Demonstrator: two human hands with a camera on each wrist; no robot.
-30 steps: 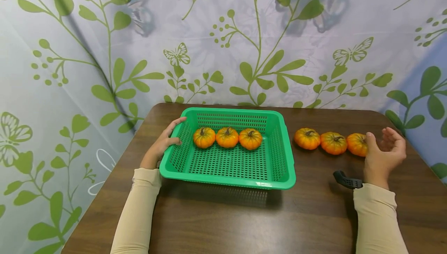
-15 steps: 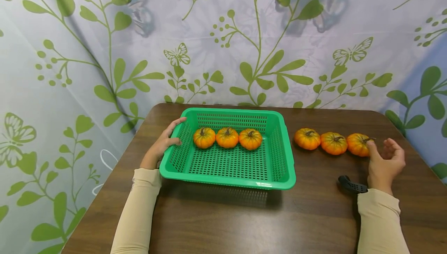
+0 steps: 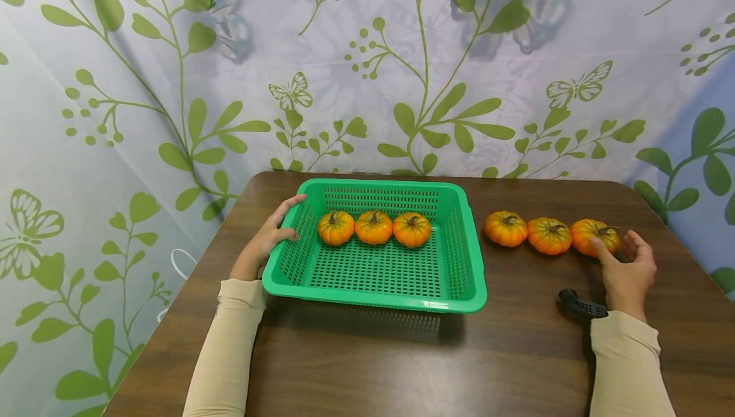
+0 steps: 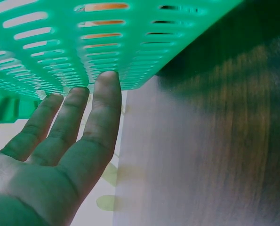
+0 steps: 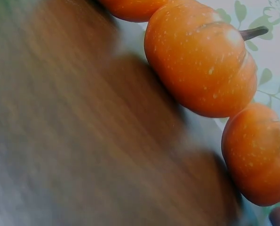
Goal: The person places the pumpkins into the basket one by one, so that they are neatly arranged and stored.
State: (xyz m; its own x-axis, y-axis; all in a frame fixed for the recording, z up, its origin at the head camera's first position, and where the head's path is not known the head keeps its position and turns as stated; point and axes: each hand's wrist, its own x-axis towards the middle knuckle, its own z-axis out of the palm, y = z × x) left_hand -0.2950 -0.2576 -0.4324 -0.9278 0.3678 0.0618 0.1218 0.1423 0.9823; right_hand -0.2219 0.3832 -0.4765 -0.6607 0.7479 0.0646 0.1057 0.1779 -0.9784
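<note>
A green slotted basket (image 3: 373,301) stands on the table with three small orange pumpkins (image 3: 373,227) in a row inside it. My left hand (image 3: 267,238) holds the basket's left side, thumb over the rim; in the left wrist view its other fingers (image 4: 102,108) lie against the slotted outer wall. To the right of the basket, three more pumpkins (image 3: 549,236) form a row on the wood. My right hand (image 3: 628,277) is at the rightmost pumpkin (image 3: 587,236), thumb overlapping its front and fingers spread at its right. In the right wrist view, fingertips show at the edge beside that pumpkin (image 5: 257,155).
The brown wooden table (image 3: 430,372) ends at a wall of leaf-patterned cloth (image 3: 367,85). A black strap-like piece (image 3: 580,305) sticks out from the right wrist over the table. A white cable loop (image 3: 182,263) hangs past the left table edge.
My right hand first drew slightly right, uncovering the rightmost pumpkin's stem, then moved back left so its thumb overlaps that pumpkin's front. The left hand and basket have stayed put.
</note>
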